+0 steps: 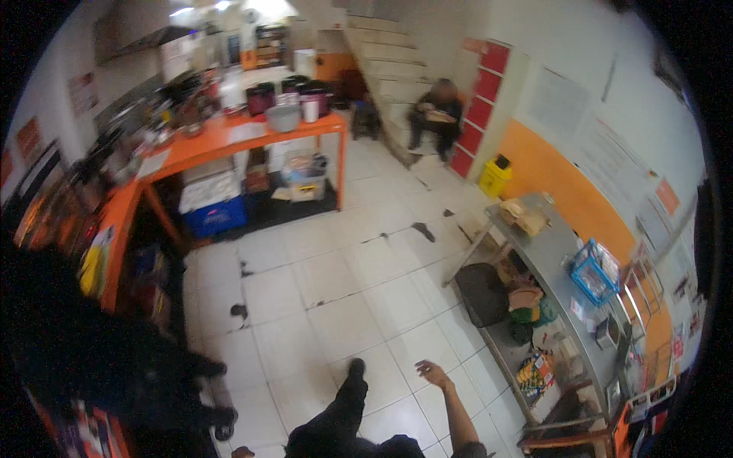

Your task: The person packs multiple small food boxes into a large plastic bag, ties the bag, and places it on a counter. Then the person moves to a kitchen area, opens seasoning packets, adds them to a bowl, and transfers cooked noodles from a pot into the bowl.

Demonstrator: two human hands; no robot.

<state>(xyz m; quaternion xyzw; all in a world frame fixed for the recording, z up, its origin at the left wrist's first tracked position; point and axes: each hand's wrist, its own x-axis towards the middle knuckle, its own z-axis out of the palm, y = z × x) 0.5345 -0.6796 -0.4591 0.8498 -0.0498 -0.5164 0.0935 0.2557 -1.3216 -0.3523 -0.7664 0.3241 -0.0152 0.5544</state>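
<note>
My right hand hangs over the white tiled floor, its fingers loosely spread and nothing in them. It touches nothing; the steel table to the right is the nearest furniture. Of my left hand only a small piece shows at the lower edge, so its fingers are hidden. One of my legs, in dark trousers, is stretched forward on the tiles.
A person in dark clothes stands close at my left. An orange counter carries pots; a blue crate is beneath. Another person sits on the stairs. A yellow bin stands by red lockers.
</note>
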